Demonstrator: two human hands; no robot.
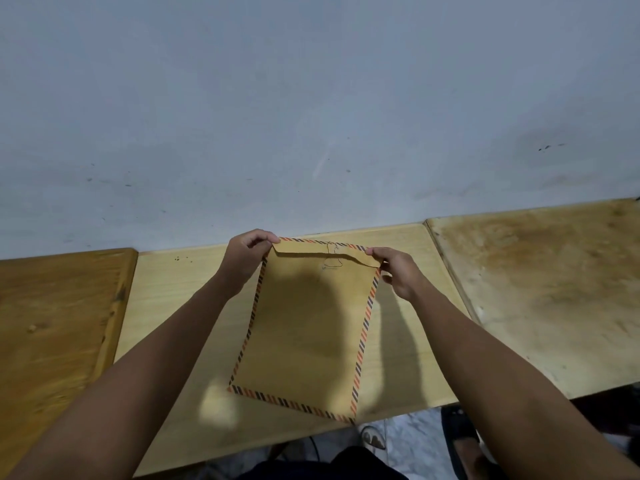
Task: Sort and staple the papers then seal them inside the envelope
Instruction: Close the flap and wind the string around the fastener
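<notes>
No brand, label or writing could be read on the brown kraft envelope (311, 327), which was bordered with red and dark diagonal stripes and lay lengthwise on the light wooden table (180, 306), its flap (325, 255) folded down with a thin string looped at the closure. The far left corner was pinched by the left hand (247, 259) and the far right corner by the right hand (398, 271), both arms stretched forward and the hands kept apart.
</notes>
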